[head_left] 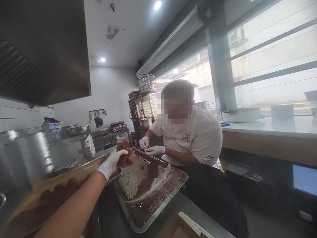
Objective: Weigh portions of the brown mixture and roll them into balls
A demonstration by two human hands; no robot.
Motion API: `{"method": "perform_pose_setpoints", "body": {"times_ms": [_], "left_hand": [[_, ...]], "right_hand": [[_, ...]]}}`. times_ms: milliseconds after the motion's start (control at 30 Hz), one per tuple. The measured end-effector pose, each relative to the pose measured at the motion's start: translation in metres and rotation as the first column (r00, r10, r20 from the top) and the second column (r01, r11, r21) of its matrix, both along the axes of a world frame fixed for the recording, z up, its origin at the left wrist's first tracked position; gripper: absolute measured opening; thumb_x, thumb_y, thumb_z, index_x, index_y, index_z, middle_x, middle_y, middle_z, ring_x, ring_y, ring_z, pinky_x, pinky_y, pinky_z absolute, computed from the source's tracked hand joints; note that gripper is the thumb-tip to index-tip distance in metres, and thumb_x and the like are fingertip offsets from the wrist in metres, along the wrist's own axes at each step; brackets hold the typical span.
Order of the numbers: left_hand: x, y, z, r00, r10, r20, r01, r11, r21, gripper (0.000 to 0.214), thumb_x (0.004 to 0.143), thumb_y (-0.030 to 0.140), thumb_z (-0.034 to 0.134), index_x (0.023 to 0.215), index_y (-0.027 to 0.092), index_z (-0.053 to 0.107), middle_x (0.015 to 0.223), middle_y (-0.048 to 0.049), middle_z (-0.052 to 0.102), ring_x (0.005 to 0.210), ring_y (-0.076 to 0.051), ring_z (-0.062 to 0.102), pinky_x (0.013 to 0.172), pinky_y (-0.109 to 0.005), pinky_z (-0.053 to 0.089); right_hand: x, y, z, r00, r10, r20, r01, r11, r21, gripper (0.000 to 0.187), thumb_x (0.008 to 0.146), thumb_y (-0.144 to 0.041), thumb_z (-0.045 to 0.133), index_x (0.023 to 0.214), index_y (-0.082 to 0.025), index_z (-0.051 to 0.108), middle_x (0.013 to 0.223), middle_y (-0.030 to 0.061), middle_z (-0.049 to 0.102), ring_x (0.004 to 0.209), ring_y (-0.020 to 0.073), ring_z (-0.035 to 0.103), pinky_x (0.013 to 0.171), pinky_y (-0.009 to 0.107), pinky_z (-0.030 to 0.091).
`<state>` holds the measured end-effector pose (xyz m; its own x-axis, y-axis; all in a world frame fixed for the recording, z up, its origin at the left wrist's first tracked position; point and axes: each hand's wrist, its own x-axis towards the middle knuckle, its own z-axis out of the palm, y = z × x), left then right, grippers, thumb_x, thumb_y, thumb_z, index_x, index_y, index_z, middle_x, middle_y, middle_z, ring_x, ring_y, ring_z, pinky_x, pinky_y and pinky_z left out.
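My left hand [110, 164], in a white glove, reaches in from the lower left with its fingers wrapped round a clump of reddish-brown shredded food [125, 152]. It is above the near-left corner of a metal tray [137, 228]. Inside lie a dark reddish-brown layer [151, 177], a pale crumbly patch [132, 175] and a whitish, crumpled strip [158, 181]. Left of it, a lined tray [39, 185] holds several round brown balls [59, 191], partly hidden by my forearm. My right hand is out of view.
Across the tray a co-worker [188, 138] in a white shirt and gloves pinches something small. An open box [188, 228] stands at the bottom edge. Large metal pots [24, 158] are at the left, under a dark hood [44, 49]. A white counter [272, 127] runs below the window.
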<state>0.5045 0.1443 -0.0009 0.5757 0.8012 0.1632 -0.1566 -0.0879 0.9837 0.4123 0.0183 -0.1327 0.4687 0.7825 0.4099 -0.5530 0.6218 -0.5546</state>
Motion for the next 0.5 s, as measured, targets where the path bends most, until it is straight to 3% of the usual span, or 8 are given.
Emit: {"method": "perform_pose_setpoints", "body": {"times_ms": [67, 133, 200, 300, 367, 500], "left_hand": [[-0.038, -0.021, 0.006, 1.000, 0.015, 0.025, -0.015, 1.000, 0.003, 0.034, 0.070, 0.028, 0.074, 0.101, 0.016, 0.066, 0.087, -0.0058, 0.075, 0.070, -0.020, 0.072, 0.067, -0.033, 0.060], [-0.080, -0.043, 0.002, 0.998, 0.048, 0.043, -0.049, 0.998, 0.026, 0.037, 0.071, 0.026, 0.073, 0.107, 0.017, 0.066, 0.088, -0.0050, 0.075, 0.073, -0.021, 0.072, 0.069, -0.034, 0.061], [-0.121, -0.064, -0.012, 0.993, 0.106, 0.053, -0.111, 0.990, 0.090, 0.042, 0.072, 0.023, 0.072, 0.112, 0.017, 0.066, 0.091, -0.0056, 0.076, 0.081, -0.024, 0.074, 0.076, -0.036, 0.061], [-0.174, -0.092, -0.049, 0.976, 0.213, 0.048, -0.218, 0.948, 0.230, 0.050, 0.072, 0.019, 0.073, 0.121, 0.017, 0.064, 0.112, -0.0087, 0.075, 0.105, -0.028, 0.072, 0.094, -0.039, 0.059], [-0.201, -0.109, -0.076, 0.954, 0.297, 0.028, -0.290, 0.904, 0.315, 0.058, 0.072, 0.017, 0.073, 0.128, 0.019, 0.060, 0.128, -0.0103, 0.070, 0.121, -0.030, 0.066, 0.106, -0.043, 0.054], [-0.233, -0.139, -0.109, 0.890, 0.455, -0.034, -0.356, 0.739, 0.571, 0.064, 0.074, 0.010, 0.069, 0.135, 0.024, 0.057, 0.141, -0.0117, 0.059, 0.135, -0.032, 0.055, 0.117, -0.051, 0.045]], "right_hand": [[-0.018, 0.002, -0.012, 0.994, 0.093, -0.052, -0.095, 0.995, -0.044, 0.033, 0.096, -0.046, 0.059, 0.116, -0.022, 0.070, 0.113, 0.0084, 0.071, 0.096, 0.0205, 0.068, 0.078, 0.040, 0.060], [-0.030, 0.006, -0.021, 0.962, 0.195, -0.190, -0.218, 0.970, -0.108, 0.042, 0.090, -0.059, 0.060, 0.100, -0.021, 0.073, 0.090, 0.0064, 0.073, 0.083, 0.0195, 0.070, 0.079, 0.041, 0.061], [-0.037, 0.010, -0.024, 0.849, 0.270, -0.453, -0.374, 0.914, -0.155, 0.048, 0.076, -0.069, 0.068, 0.087, -0.023, 0.074, 0.081, 0.0055, 0.075, 0.080, 0.0214, 0.073, 0.080, 0.041, 0.060], [-0.044, 0.007, -0.020, 0.614, 0.343, -0.711, -0.545, 0.836, -0.067, 0.041, 0.072, -0.060, 0.075, 0.095, -0.027, 0.078, 0.099, 0.0050, 0.080, 0.098, 0.0244, 0.074, 0.090, 0.041, 0.058], [-0.050, -0.002, -0.014, 0.594, 0.420, -0.686, -0.570, 0.822, 0.010, 0.038, 0.076, -0.053, 0.075, 0.103, -0.026, 0.079, 0.112, 0.0052, 0.078, 0.110, 0.0247, 0.072, 0.098, 0.040, 0.056], [-0.065, -0.023, -0.008, 0.684, 0.469, -0.559, -0.583, 0.812, -0.032, 0.049, 0.074, -0.061, 0.077, 0.102, -0.021, 0.080, 0.112, 0.0095, 0.077, 0.113, 0.0275, 0.069, 0.100, 0.040, 0.056]]}}
